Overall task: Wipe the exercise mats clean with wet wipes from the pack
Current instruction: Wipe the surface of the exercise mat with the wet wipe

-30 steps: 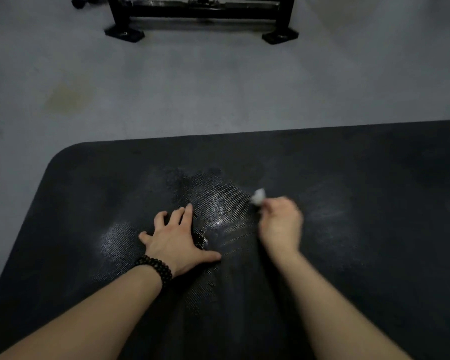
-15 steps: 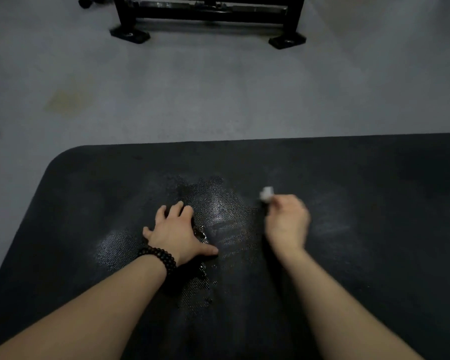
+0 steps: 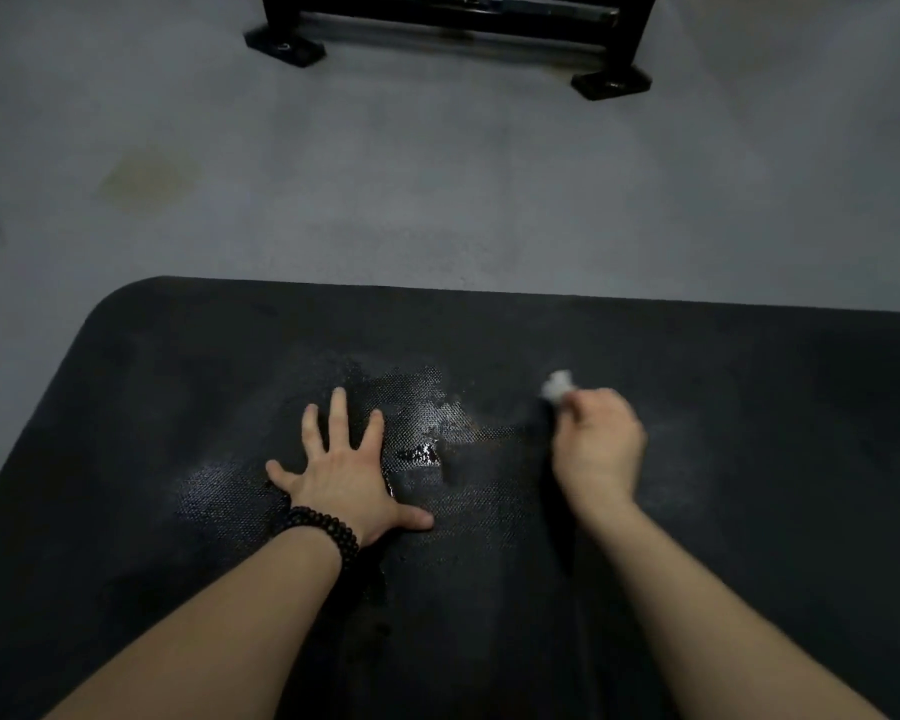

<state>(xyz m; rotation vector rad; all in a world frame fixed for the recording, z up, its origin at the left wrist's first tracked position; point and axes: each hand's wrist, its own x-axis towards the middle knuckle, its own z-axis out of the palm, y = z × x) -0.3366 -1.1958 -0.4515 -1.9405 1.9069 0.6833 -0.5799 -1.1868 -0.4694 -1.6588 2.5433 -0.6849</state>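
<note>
While both arms reach forward: the two hands are low over one black exercise mat [image 3: 749,459] lying on the grey floor [image 3: 437,200].
Left hand: the left hand [image 3: 344,475] lies flat on the mat, palm down.
Left fingers: the fingers [image 3: 339,413] are straight and spread wide, thumb stretched out toward the right; they hold nothing and press on the mat's surface.
Right hand: the right hand [image 3: 596,449] is blurred; its fingers are curled in, closed round a small white wet wipe [image 3: 557,384].
Wet wipe: bunched up, it pokes out just beyond the right knuckles, on the far left side of that fist, at or just above the mat; contact cannot be told through the blur.
Wet patch: a shiny damp patch [image 3: 427,433] lies between the two hands, starting just beside the left fingertips and reaching toward the right fist.
Wrist: a dark bead bracelet [image 3: 328,527] circles the left wrist, right behind the palm.
Far off: a black metal frame [image 3: 458,23] stands on the floor, well beyond both sets of fingers.
</note>
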